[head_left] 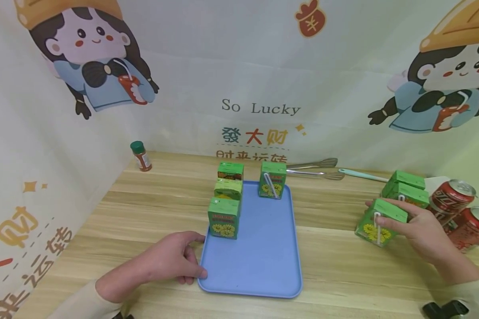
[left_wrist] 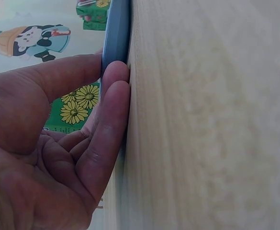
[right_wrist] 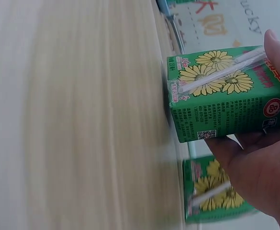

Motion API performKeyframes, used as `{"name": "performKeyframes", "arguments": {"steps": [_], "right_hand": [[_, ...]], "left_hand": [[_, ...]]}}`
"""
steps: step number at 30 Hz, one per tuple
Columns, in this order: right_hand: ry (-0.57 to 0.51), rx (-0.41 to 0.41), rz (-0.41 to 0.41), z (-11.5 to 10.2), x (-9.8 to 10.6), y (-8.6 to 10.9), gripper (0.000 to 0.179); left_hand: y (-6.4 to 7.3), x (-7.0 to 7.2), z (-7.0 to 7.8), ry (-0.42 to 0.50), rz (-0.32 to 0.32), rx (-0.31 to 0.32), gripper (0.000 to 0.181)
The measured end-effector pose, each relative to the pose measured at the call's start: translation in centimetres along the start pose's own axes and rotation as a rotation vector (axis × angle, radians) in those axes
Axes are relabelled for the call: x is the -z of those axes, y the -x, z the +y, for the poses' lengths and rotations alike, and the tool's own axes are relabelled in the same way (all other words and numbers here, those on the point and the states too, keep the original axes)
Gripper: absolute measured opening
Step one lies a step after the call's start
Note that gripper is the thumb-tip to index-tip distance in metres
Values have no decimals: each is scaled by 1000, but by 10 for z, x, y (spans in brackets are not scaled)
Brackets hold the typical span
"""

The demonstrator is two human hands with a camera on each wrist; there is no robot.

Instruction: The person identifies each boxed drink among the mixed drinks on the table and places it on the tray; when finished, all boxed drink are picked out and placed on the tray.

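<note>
My right hand (head_left: 427, 232) grips a green drink carton (head_left: 381, 223) with yellow flowers and a white straw on its front. In the right wrist view this carton (right_wrist: 226, 91) is slightly tilted, close to the tabletop. My left hand (head_left: 171, 257) pinches the left rim of a blue tray (head_left: 263, 257), thumb on one side and fingers on the other, as the left wrist view shows. Along the tray's left side stands a row of three cartons, the nearest carton (head_left: 224, 219) showing flowers. One more carton (head_left: 272, 179) with a straw stands at the tray's back right corner.
Two green cartons (head_left: 407, 184) stand behind my right hand, beside two red drink cans (head_left: 453, 195). Metal utensils (head_left: 315, 168) and a pale green-handled utensil (head_left: 361, 175) lie along the back. A green-capped spice jar (head_left: 141, 157) stands at the back left.
</note>
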State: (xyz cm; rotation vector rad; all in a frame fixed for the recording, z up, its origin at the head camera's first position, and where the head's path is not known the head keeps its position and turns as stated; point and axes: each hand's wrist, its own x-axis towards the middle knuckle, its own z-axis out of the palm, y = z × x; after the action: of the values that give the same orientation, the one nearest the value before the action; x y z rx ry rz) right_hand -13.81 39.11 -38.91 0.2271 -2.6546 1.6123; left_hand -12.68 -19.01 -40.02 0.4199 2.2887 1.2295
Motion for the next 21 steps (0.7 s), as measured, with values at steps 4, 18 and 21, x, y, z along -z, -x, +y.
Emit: {"name": "performKeyframes", "arguments": {"steps": [4, 18, 21], "right_hand": [[30, 23, -31, -8, -12, -5, 52], [-47, 83, -124, -43, -63, -40, 53], [-91, 109, -153, -51, -76, -50, 52]], "left_hand": [[-1, 0, 0, -2, 0, 3, 92], [-1, 0, -2, 1, -5, 2, 93], [-2, 0, -3, 3, -6, 1, 93]]}}
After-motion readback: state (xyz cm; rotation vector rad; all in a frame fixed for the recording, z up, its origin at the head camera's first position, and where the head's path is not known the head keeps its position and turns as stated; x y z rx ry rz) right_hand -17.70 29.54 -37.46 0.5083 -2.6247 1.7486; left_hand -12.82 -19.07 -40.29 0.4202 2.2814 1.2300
